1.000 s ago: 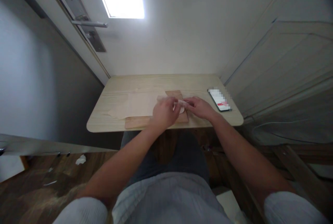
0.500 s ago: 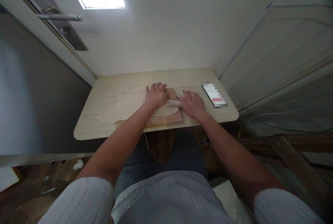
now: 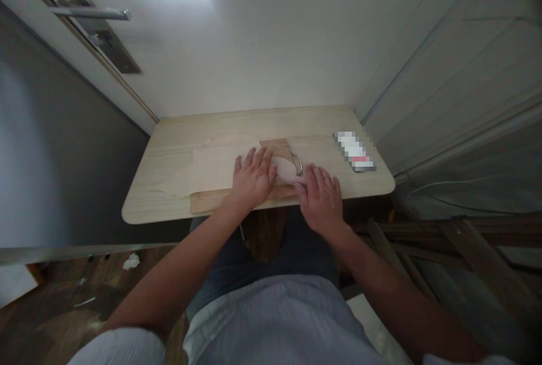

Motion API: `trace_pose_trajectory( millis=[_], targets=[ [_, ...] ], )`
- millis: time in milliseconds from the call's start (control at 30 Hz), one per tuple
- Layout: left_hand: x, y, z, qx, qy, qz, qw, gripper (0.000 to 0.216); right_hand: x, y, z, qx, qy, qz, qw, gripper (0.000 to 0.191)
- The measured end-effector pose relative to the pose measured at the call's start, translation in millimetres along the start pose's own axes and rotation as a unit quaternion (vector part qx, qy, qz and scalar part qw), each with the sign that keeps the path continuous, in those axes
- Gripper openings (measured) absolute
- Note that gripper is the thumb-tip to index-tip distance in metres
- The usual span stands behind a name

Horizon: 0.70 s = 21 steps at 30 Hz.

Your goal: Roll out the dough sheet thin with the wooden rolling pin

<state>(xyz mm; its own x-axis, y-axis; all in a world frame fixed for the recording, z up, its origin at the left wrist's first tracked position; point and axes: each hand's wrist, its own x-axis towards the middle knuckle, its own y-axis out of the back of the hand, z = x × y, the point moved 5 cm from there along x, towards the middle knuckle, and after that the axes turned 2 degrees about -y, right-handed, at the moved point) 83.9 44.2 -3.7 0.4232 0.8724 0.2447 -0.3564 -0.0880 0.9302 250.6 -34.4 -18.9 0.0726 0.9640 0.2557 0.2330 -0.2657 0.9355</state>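
My left hand [image 3: 251, 176] lies flat with its fingers stretched out on a pale sheet [image 3: 212, 165] spread over a brown wooden board [image 3: 277, 147]. My right hand [image 3: 320, 198] rests open at the table's near edge, its thumb against a small pale pinkish piece [image 3: 285, 168] that sits between the two hands. A thin metal ring [image 3: 297, 163] lies on the board just beyond that piece. What the pinkish piece is cannot be made out.
The light wooden table [image 3: 212, 127] stands against a white wall. A phone [image 3: 354, 151] lies at its right end. A door with a metal handle [image 3: 91, 13] is at the left, and wooden slats [image 3: 449, 240] lie on the floor at the right.
Both hands have drawn back toward the table's near edge. The pinkish piece and the metal ring now show between them. The view has shifted slightly.
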Motion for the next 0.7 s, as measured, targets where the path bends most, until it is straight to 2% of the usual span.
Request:
trace_pose_trajectory(
  millis=[133, 233, 400, 500, 600, 700],
  targets=[
    [-32, 3, 6, -0.007, -0.007, 0.01, 1.0, 0.054, -30, 1, -7, -0.003, 0.017, 0.019, 1.0, 0.058],
    [-54, 4, 9, 0.012, -0.003, 0.009, 1.0, 0.055, -41, 2, -6, 0.007, 0.035, 0.052, 0.998, 0.052],
    [-66, 11, 11, 0.037, 0.003, 0.009, 0.999, 0.06, -25, 5, 7, 0.042, 0.062, 0.074, 0.994, 0.031],
    [-46, 25, 6, 0.027, 0.007, 0.033, 0.999, 0.061, 6, 8, 11, 0.063, 0.101, 0.056, 0.991, 0.03],
    [-6, 37, -5, 0.008, 0.014, 0.062, 0.998, 0.056, 44, 5, 12, 0.081, 0.137, 0.017, 0.987, 0.032],
    [38, 31, -21, 0.001, 0.038, 0.033, 0.999, 0.051, 75, -1, 12, 0.096, 0.165, -0.019, 0.981, 0.03]
  ],
)
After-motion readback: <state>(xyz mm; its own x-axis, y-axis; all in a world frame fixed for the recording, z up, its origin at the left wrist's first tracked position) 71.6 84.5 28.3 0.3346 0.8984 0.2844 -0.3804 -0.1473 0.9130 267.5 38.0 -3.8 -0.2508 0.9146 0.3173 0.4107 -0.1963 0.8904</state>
